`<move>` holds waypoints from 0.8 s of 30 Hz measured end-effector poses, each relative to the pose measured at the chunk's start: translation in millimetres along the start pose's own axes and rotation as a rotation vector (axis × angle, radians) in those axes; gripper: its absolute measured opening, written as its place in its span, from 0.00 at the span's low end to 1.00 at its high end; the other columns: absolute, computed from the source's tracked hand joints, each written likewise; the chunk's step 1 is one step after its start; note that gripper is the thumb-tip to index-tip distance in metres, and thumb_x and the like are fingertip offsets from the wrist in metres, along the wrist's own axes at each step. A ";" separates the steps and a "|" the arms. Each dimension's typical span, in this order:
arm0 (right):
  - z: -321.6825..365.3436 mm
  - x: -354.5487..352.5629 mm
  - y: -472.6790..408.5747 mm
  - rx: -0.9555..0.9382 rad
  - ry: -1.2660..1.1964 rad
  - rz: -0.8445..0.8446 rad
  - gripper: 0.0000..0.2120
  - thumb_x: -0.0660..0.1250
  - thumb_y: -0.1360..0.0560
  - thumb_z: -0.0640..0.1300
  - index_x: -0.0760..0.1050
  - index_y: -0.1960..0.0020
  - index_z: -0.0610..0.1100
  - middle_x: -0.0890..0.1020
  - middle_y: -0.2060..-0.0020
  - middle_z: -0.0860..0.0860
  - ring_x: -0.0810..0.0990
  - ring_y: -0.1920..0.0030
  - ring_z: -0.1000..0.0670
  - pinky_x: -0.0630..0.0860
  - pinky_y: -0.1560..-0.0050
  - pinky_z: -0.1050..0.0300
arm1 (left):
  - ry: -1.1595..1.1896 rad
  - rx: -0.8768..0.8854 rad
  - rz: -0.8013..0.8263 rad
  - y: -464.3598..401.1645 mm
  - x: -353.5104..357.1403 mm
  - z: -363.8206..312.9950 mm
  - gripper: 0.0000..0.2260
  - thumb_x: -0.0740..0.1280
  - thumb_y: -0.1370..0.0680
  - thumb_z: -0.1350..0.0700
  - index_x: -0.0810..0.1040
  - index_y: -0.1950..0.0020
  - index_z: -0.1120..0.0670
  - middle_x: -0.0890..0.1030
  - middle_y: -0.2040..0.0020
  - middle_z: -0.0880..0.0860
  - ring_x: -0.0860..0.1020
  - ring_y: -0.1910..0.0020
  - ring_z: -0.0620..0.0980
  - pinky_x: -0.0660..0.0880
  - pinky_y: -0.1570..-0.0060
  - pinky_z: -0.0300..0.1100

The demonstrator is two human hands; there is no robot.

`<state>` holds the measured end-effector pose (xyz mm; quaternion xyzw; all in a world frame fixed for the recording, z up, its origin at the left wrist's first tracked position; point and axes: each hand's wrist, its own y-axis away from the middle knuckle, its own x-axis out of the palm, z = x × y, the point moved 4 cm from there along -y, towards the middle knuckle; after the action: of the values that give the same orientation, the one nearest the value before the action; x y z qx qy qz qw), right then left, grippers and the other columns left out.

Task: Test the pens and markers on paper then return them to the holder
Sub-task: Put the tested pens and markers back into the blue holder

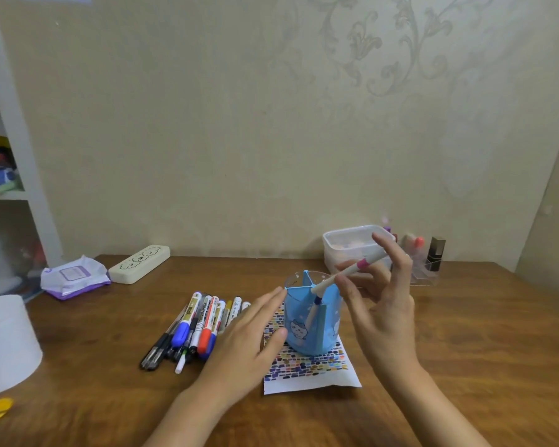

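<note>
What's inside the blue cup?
One white pen with a pink band leans into the blue cup, pinched by the right hand. Dividers show inside; the cup's bottom is hidden by its walls.

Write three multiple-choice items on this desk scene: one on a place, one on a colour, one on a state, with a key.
1. Where does the blue pen holder stand?
A. on the sheet of colour swatches
B. on the white pencil case
C. inside the clear plastic box

2. What colour is the band on the marker being lowered into the holder?
A. green
B. pink
C. yellow

3. How is the left hand?
A. gripping a marker
B. clenched in a fist
C. fingers straight, beside the holder

Key: 1 A, the patterned paper shows beneath it. 2 B, the band near the right hand is pink. 3 C, it holds nothing.
</note>
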<state>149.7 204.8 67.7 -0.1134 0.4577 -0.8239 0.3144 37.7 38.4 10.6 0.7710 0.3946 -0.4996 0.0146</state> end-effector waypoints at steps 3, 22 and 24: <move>-3.8 1.0 -1.6 -0.002 0.039 -0.016 0.30 0.70 0.22 0.36 0.61 0.28 0.55 0.85 0.53 0.53 0.86 0.53 0.56 0.83 0.53 0.57 | 0.020 0.021 -0.020 0.0 -1.3 0.1 0.24 0.58 0.17 0.44 0.52 0.23 0.33 0.48 0.30 0.21 0.48 0.34 0.18 0.57 0.31 0.33; -34.7 13.9 2.2 -0.051 0.423 0.118 0.15 0.59 0.17 0.51 0.81 0.37 0.51 0.76 0.40 0.57 0.78 0.41 0.53 0.79 0.44 0.46 | -0.003 0.051 0.006 0.6 -3.0 6.9 0.24 0.55 0.15 0.52 0.54 0.25 0.28 0.57 0.29 0.24 0.53 0.32 0.20 0.54 0.38 0.20; -37.9 14.5 3.2 -0.032 0.425 0.143 0.17 0.58 0.17 0.51 0.80 0.35 0.51 0.75 0.37 0.57 0.79 0.41 0.52 0.79 0.43 0.45 | 0.011 0.035 0.006 1.0 -5.8 12.8 0.26 0.56 0.15 0.53 0.54 0.25 0.27 0.60 0.27 0.27 0.56 0.29 0.26 0.58 0.31 0.30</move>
<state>121.8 220.4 42.5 0.0904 0.5337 -0.7974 0.2667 27.6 28.9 8.4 0.7751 0.3836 -0.5021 0.0003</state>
